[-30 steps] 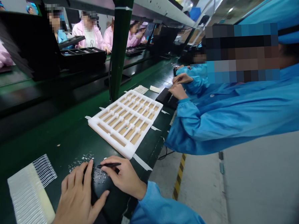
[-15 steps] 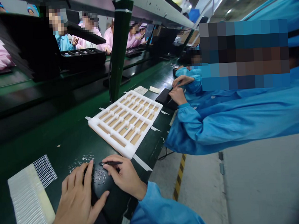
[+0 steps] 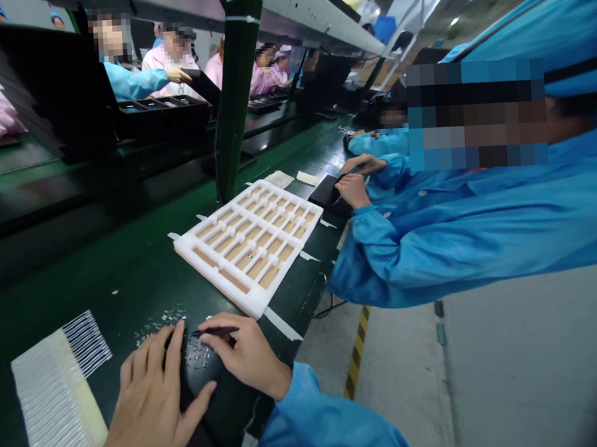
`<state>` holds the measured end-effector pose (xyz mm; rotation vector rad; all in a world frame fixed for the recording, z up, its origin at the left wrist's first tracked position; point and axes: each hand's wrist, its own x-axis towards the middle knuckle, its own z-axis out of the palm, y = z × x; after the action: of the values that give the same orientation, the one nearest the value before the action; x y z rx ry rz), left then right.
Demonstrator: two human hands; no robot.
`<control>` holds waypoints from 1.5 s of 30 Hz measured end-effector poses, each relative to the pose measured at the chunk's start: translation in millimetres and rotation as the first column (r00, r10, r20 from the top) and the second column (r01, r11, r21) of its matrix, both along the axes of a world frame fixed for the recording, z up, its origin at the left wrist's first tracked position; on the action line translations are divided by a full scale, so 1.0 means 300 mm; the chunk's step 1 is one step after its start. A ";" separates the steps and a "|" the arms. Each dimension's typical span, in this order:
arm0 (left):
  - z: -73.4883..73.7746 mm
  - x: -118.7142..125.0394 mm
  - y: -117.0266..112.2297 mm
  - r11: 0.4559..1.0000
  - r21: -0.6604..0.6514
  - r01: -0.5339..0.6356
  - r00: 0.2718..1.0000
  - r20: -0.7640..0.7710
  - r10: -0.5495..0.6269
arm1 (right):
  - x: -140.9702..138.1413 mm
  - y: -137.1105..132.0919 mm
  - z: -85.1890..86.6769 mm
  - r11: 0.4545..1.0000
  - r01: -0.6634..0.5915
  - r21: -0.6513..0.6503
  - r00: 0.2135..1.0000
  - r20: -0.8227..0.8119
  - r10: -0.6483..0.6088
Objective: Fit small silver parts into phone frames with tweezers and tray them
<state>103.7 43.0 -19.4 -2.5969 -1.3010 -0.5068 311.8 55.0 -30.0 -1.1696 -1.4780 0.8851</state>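
Pinching black tweezers (image 3: 215,331) in right hand (image 3: 250,355), left hand (image 3: 151,408) open just beside, tiny metal parts (image 3: 198,354) between, foam tray (image 3: 216,276) at one o'clock

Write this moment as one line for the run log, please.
right hand: black tweezers | left hand: on black pad | nearby: scattered small parts

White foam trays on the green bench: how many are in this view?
1: the white foam tray lies on the green bench, ahead of the person's left hand and right hand. Others could be hidden farther along the bench.
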 end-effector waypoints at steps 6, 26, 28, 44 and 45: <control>0.004 -0.001 0.000 1.000 0.001 0.017 1.000 -0.010 -0.017 | 0.024 -0.028 -0.008 0.995 0.098 -0.020 0.995 -0.023 -0.099; 0.013 0.001 -0.003 1.000 -0.008 0.017 1.000 -0.002 -0.017 | 0.071 -0.065 0.010 0.999 -0.010 -0.050 1.000 0.015 0.011; 0.013 0.001 -0.003 1.000 -0.006 0.019 1.000 -0.002 -0.019 | 0.072 -0.066 0.011 0.998 -0.001 -0.058 1.000 0.010 0.002; 0.005 -0.003 -0.005 1.000 -0.009 0.012 1.000 0.008 -0.012 | 0.077 -0.059 -0.020 0.981 0.152 -0.117 0.983 -0.083 -0.163; 0.007 -0.003 -0.005 1.000 -0.010 0.012 1.000 0.006 -0.012 | 0.078 -0.058 -0.018 0.984 0.143 -0.103 0.986 -0.074 -0.150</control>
<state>102.9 41.4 -17.4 -2.6144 -1.2941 -0.5121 335.2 37.7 -35.5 -1.2818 -1.2778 0.9007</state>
